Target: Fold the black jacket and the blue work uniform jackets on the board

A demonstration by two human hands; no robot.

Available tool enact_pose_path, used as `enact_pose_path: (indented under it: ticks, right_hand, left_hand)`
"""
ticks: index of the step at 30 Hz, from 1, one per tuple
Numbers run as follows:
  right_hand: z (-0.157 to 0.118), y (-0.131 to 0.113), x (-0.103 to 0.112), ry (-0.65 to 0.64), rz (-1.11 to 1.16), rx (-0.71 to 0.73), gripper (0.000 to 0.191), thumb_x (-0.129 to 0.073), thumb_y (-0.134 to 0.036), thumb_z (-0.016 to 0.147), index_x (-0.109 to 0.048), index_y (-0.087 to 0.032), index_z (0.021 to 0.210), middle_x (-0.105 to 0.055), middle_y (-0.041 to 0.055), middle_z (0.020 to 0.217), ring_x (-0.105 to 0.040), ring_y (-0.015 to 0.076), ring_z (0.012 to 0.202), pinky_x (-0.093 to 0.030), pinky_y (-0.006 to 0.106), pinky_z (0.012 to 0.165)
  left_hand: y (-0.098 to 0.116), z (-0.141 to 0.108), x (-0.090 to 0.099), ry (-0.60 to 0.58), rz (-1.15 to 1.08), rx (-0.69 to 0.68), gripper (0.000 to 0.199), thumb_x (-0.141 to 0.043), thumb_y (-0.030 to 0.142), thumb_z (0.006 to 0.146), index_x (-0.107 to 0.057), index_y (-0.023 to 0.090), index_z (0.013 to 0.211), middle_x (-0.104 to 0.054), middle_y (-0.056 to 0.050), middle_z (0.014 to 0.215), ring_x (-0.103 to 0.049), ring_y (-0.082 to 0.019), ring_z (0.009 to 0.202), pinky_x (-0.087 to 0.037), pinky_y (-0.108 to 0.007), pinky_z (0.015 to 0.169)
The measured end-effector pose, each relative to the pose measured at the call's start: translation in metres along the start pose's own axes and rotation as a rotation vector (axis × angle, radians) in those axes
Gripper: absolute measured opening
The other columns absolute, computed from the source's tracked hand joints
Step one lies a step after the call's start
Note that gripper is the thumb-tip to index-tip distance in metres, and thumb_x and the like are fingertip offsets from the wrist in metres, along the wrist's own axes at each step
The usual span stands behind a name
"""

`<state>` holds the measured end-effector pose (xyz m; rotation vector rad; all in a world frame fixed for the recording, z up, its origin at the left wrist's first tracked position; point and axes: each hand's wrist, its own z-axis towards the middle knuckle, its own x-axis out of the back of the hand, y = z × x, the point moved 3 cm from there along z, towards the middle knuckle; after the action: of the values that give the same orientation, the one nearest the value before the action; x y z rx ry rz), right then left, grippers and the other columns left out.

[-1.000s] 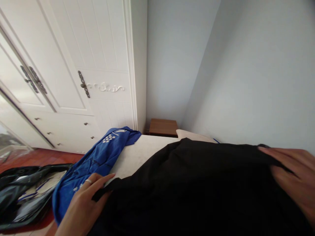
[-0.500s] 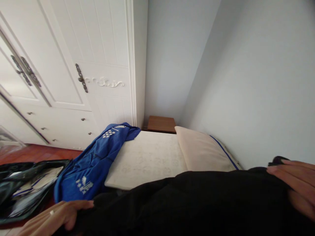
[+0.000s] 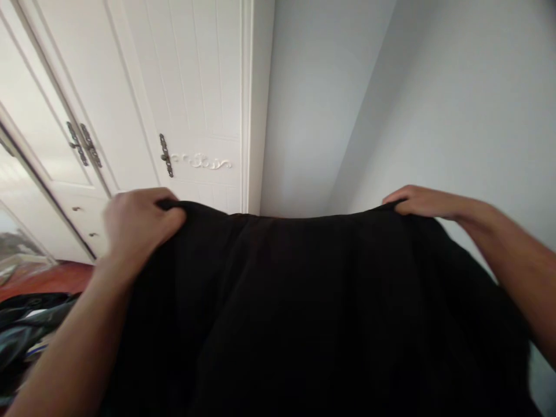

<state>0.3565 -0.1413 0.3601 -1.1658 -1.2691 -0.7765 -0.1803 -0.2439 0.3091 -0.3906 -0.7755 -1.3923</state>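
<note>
A large black garment (image 3: pixel 304 301) hangs stretched between my two hands and fills the lower middle of the view. My left hand (image 3: pixel 141 223) is closed on its upper left edge, thumb in front and somewhat blurred. Its upper right edge is pinched in my right hand (image 3: pixel 410 200), with the fingers over the top. The cloth sags slightly between the hands and falls in soft folds. Whatever lies behind it is hidden.
White wardrobe doors (image 3: pixel 200 87) with dark metal handles stand at the left. A grey-blue wall (image 3: pixel 456 116) rises at the right. On the reddish floor (image 3: pixel 56 278) at lower left lies an open bag (image 3: pixel 30 324) with folded items.
Both hands have risen and come closer together, lifting the black cloth. It now hides the blue cloth, the pale board and the pillow. The view has shifted slightly.
</note>
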Motion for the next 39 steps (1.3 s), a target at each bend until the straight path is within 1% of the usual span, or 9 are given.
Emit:
enact_pose_path:
  ticks: [3, 6, 10, 14, 17, 20, 28, 34, 39]
  right_hand:
    - [0.077, -0.006, -0.028, -0.028, -0.170, -0.064, 0.035, -0.044, -0.007, 0.081, -0.076, -0.009, 0.095, -0.076, 0.0059, 0.088, -0.067, 0.0160, 0.080, -0.048, 0.022, 0.073]
    - [0.126, 0.006, -0.073, 0.166, -0.321, -0.144, 0.037, -0.047, -0.008, 0.081, -0.073, -0.013, 0.108, -0.073, 0.0122, 0.110, -0.067, 0.0218, 0.096, -0.049, 0.027, 0.080]
    - [0.155, 0.013, -0.159, 0.183, -0.437, -0.142, 0.046, -0.049, -0.008, 0.081, -0.066, -0.011, 0.123, -0.066, 0.0220, 0.121, -0.061, 0.0307, 0.114, -0.043, 0.044, 0.099]
    - [0.172, -0.014, -0.234, 0.206, -0.460, 0.013, 0.065, -0.048, -0.007, 0.079, -0.048, -0.010, 0.144, -0.038, 0.0207, 0.153, -0.033, 0.0316, 0.143, -0.016, 0.050, 0.118]
    - [0.188, -0.055, -0.268, 0.219, -0.399, 0.297, 0.061, -0.045, -0.014, 0.085, -0.046, -0.010, 0.146, -0.033, 0.0179, 0.156, -0.026, 0.0298, 0.146, -0.011, 0.047, 0.120]
    - [0.204, -0.088, -0.289, 0.226, -0.298, 0.408, 0.054, -0.041, -0.030, 0.094, -0.047, -0.013, 0.145, -0.032, 0.0152, 0.157, -0.026, 0.0282, 0.146, -0.014, 0.046, 0.121]
    - [0.226, -0.053, -0.363, 0.021, -0.123, 0.203, 0.066, -0.021, -0.054, 0.101, -0.034, -0.016, 0.152, -0.025, 0.0141, 0.160, -0.020, 0.0271, 0.149, -0.019, 0.049, 0.119]
    - [0.207, -0.033, -0.339, -0.013, -0.202, 0.101, 0.071, -0.029, -0.058, 0.098, -0.037, -0.011, 0.151, -0.029, 0.0186, 0.157, -0.023, 0.0316, 0.147, -0.018, 0.051, 0.119]
    - [0.163, -0.057, -0.321, 0.248, -0.192, 0.248, 0.071, -0.027, -0.057, 0.100, -0.032, -0.010, 0.153, -0.023, 0.0183, 0.159, -0.019, 0.0308, 0.149, -0.018, 0.050, 0.120]
  left_hand:
    - [0.042, 0.057, -0.070, -0.244, 0.041, -0.148, 0.035, -0.051, 0.031, 0.080, -0.071, 0.010, 0.101, -0.066, -0.008, 0.103, -0.061, -0.027, 0.101, -0.046, -0.039, 0.086]
    - [0.061, 0.072, -0.147, -0.356, 0.121, -0.121, 0.032, -0.051, 0.024, 0.085, -0.068, 0.010, 0.107, -0.064, -0.019, 0.116, -0.057, -0.033, 0.112, -0.043, -0.045, 0.094]
    - [0.071, 0.032, -0.228, -0.422, 0.113, -0.192, 0.042, -0.043, 0.013, 0.088, -0.057, 0.006, 0.127, -0.054, -0.027, 0.135, -0.049, -0.036, 0.126, -0.039, -0.051, 0.098]
    - [0.089, -0.020, -0.282, -0.461, -0.060, -0.503, 0.050, -0.044, 0.034, 0.095, -0.048, 0.015, 0.141, -0.041, -0.016, 0.152, -0.030, -0.028, 0.144, -0.027, -0.043, 0.115]
    - [0.098, -0.047, -0.322, -0.565, -0.185, -0.633, 0.062, -0.035, 0.053, 0.097, -0.045, 0.014, 0.145, -0.035, -0.016, 0.156, -0.021, -0.030, 0.148, -0.021, -0.047, 0.118]
    - [0.093, -0.067, -0.358, -0.692, -0.156, -0.561, 0.066, -0.030, 0.057, 0.097, -0.044, 0.014, 0.146, -0.034, -0.016, 0.156, -0.023, -0.031, 0.148, -0.022, -0.051, 0.117]
    - [0.064, -0.087, -0.385, -0.708, -0.167, -0.538, 0.062, -0.029, 0.054, 0.099, -0.040, 0.019, 0.150, -0.035, -0.014, 0.156, -0.028, -0.027, 0.146, -0.021, -0.048, 0.118]
    - [0.063, -0.073, -0.378, -0.768, -0.260, -0.454, 0.058, -0.032, 0.052, 0.099, -0.048, 0.019, 0.144, -0.039, -0.012, 0.154, -0.031, -0.027, 0.145, -0.023, -0.047, 0.118]
    - [0.090, -0.071, -0.336, -0.652, -0.352, -0.445, 0.060, -0.017, 0.047, 0.103, -0.045, 0.017, 0.146, -0.042, -0.012, 0.153, -0.029, -0.025, 0.146, -0.027, -0.045, 0.117]
